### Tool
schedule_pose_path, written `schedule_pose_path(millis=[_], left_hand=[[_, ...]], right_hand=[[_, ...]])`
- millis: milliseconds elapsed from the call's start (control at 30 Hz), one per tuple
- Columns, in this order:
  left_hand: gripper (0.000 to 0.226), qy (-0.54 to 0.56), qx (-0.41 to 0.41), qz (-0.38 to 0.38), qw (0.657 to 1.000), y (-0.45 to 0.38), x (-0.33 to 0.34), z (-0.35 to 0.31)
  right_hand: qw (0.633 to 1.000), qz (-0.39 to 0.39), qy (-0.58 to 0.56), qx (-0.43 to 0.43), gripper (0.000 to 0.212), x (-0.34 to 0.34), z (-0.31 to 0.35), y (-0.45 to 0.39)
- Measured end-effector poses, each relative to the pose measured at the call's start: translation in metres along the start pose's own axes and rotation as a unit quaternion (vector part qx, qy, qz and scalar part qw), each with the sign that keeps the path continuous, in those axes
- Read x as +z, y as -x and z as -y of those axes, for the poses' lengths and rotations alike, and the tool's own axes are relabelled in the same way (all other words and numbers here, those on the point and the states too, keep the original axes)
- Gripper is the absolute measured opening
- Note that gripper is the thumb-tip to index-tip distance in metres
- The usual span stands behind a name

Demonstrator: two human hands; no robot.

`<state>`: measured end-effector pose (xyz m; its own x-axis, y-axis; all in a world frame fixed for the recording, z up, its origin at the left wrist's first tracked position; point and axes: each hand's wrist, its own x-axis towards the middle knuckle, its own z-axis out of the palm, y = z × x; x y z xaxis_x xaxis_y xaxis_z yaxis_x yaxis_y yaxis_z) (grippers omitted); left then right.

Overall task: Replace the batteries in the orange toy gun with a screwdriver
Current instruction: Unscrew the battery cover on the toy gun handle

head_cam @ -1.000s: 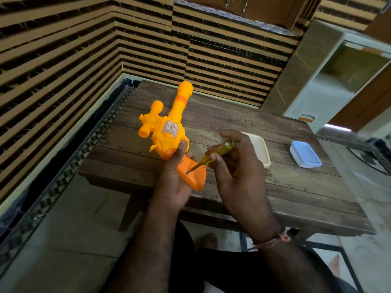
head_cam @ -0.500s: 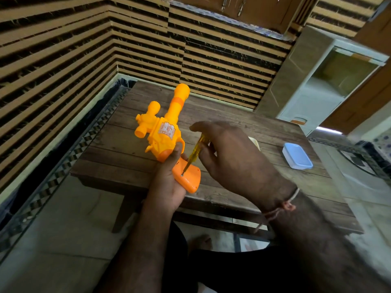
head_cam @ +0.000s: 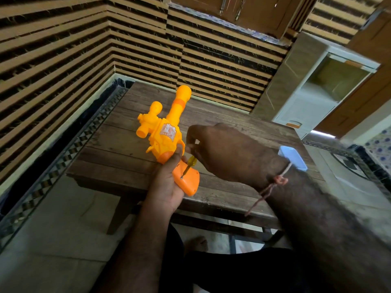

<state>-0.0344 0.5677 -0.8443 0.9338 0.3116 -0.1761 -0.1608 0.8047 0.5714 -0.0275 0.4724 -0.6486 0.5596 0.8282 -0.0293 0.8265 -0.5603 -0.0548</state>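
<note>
Toy gun (head_cam: 166,136), orange & yellow plastic, sits over the near edge of the wooden table (head_cam: 118,149), barrel pointing away toward the striped wall, grip end toward the person. Left hand (head_cam: 167,185) grips the gun's orange grip from below, fingers wrapped round it, thumb up against the body. Right hand (head_cam: 222,151), just right of the gun, pinches a small screwdriver (head_cam: 189,166) w/ translucent yellow handle; handle top is hidden behind the fingers. Shaft slants down-left, tip touching the flat face of the grip. Red thread is tied round the right wrist, loose end dangling. Blue plastic container (head_cam: 293,157) lies on the table well right of the gun, partly hidden by the right forearm. White cabinet stands beyond the table's far right corner.
</note>
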Motion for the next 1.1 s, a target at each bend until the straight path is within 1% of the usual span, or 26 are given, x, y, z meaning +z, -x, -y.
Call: schedule_pose_path(millis=[67,167,233,300,367,433,500,533,567,600,667,700,767,900,967,1033,1067,1100], left_hand=[[0.088,0.003,-0.004,0.0,1.0,0.0,0.0,0.001],[0.081,0.004,-0.004,0.005,1.0,-0.002,-0.001,0.001],[0.089,0.001,-0.004,0.011,1.0,0.0,0.001,-0.002],[0.098,-0.011,-0.005,0.014,1.0,0.003,0.003,-0.002],[0.095,-0.009,-0.004,-0.001,1.0,0.002,0.003,-0.001],[0.091,-0.005,-0.007,-0.01,1.0,0.002,0.001,0.0],[0.091,-0.005,-0.007,-0.004,1.0,0.002,0.001,0.0],[0.091,-0.004,-0.008,-0.005,1.0,0.003,0.003,-0.001],[0.089,-0.005,-0.006,-0.003,1.0,0.004,0.004,-0.002],[0.08,-0.008,-0.002,0.002,1.0,0.005,0.005,-0.002],[0.062,-0.01,0.005,0.02,1.0,0.006,0.006,-0.003],[0.062,-0.01,0.004,0.014,1.0,0.005,0.004,-0.002],[0.075,-0.014,-0.002,-0.001,1.0,0.004,0.002,-0.001],[0.101,-0.014,-0.003,0.004,1.0,0.004,0.003,-0.001],[0.099,-0.006,0.003,0.014,1.0,0.006,0.006,-0.003],[0.091,-0.013,0.001,0.016,1.0,0.005,0.006,-0.003],[0.093,-0.015,0.0,0.014,1.0,0.005,0.007,-0.003],[0.095,-0.015,0.0,0.011,1.0,0.004,0.006,-0.003]], right_hand=[[1.0,-0.003,-0.006,0.005,0.023,0.0,0.001,0.0],[1.0,0.023,-0.02,0.001,0.019,-0.005,0.001,0.0],[0.999,0.027,-0.024,-0.002,0.018,-0.006,-0.001,-0.001],[1.0,0.022,-0.015,0.007,0.023,-0.004,-0.003,-0.002],[1.0,0.009,0.017,0.011,0.026,-0.002,-0.004,-0.004],[1.0,0.008,0.014,-0.004,0.019,-0.002,-0.003,-0.006],[0.999,0.022,-0.015,-0.017,0.009,-0.005,-0.002,-0.006],[0.999,0.028,-0.026,-0.018,0.009,-0.006,-0.001,-0.005],[0.999,0.032,-0.033,-0.015,0.009,-0.007,-0.002,-0.004],[0.999,0.033,-0.034,-0.014,0.01,-0.006,-0.003,-0.004],[1.0,0.023,-0.01,-0.008,0.018,-0.003,-0.004,-0.004],[1.0,0.015,0.007,-0.007,0.021,-0.002,-0.004,-0.004],[1.0,0.007,0.015,-0.01,0.021,-0.001,-0.003,-0.005],[0.998,0.049,-0.027,-0.033,0.015,-0.008,0.0,-0.007],[0.997,0.057,-0.029,-0.034,0.013,-0.009,-0.001,-0.008],[0.998,0.055,-0.018,-0.023,0.024,-0.008,-0.002,-0.009],[0.999,0.048,-0.007,-0.017,0.028,-0.007,-0.001,-0.01],[0.999,0.04,0.001,-0.017,0.027,-0.006,-0.001,-0.01]])
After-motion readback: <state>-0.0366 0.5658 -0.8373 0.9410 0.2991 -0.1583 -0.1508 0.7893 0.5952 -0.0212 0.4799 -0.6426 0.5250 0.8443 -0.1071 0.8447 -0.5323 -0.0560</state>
